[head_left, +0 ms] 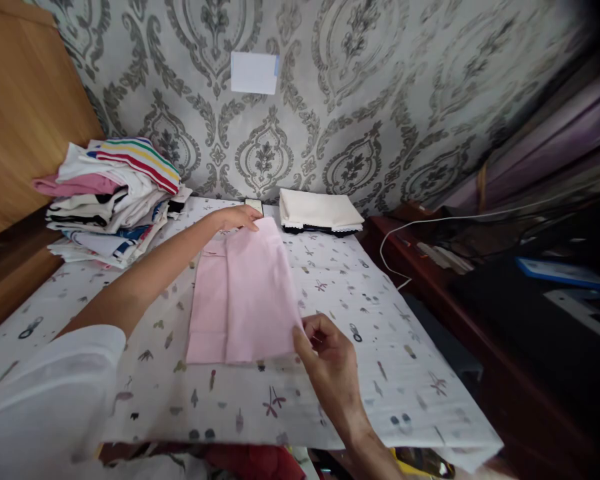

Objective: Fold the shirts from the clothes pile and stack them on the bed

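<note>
A pink cloth (263, 293), partly folded over itself, lies on the white patterned sheet (370, 393). At the cloth's far edge, my left hand (240, 218) grips its upper corner between thumb and fingers. My right hand (327, 357) pinches the right edge near the lower corner, the fingers curled. The cloth's right part overlaps a flat pink layer on the left, which shows a seam along its bottom.
A tall stack of folded clothes (115, 200) stands at the back left beside a wooden panel (30, 100). Cream folded cloth (320, 210) lies at the back near the wall. A white cable (430, 220) runs over the dark furniture at right.
</note>
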Motion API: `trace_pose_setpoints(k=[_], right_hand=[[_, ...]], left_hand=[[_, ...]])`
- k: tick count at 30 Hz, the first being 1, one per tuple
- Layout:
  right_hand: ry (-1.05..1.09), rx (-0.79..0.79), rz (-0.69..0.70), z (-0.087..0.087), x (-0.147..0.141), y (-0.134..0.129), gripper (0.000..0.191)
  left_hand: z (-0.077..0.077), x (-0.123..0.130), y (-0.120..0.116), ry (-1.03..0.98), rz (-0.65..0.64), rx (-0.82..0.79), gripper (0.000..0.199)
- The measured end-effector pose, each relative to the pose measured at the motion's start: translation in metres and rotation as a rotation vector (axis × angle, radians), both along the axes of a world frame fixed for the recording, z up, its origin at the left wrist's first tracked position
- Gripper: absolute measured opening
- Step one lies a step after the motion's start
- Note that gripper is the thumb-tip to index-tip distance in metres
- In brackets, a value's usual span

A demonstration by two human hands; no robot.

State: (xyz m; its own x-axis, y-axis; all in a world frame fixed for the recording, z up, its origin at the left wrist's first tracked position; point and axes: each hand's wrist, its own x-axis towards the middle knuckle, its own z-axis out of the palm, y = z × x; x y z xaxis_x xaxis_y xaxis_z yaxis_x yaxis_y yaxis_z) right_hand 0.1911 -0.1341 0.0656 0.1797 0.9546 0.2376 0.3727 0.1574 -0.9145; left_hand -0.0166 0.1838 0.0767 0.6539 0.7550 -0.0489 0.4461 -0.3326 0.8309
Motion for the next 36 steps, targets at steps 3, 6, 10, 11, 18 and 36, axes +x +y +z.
trace_pose_setpoints(k=[3,6,10,11,18,36], right_hand=[[-0.086,0.137,0.127,0.017,-0.027,-0.003,0.026],[-0.121,0.200,0.299,0.025,-0.060,-0.005,0.024],[-0.236,0.222,0.463,0.010,-0.106,-0.004,0.018],[-0.305,0.210,0.501,0.002,-0.117,-0.004,0.016],[-0.641,0.150,0.775,-0.021,-0.146,-0.003,0.006],[-0.802,0.175,0.720,-0.053,-0.108,-0.005,0.059]], left_hand=[[0.014,-0.034,-0.010,-0.122,0.008,-0.124,0.056],[0.019,-0.075,-0.024,-0.187,0.100,-0.073,0.046],[0.004,-0.119,-0.046,-0.138,0.226,-0.084,0.020],[-0.002,-0.128,-0.050,-0.127,0.255,-0.101,0.017],[-0.032,-0.161,-0.056,0.209,0.434,0.143,0.012],[-0.068,-0.070,-0.053,0.527,0.068,0.369,0.058]])
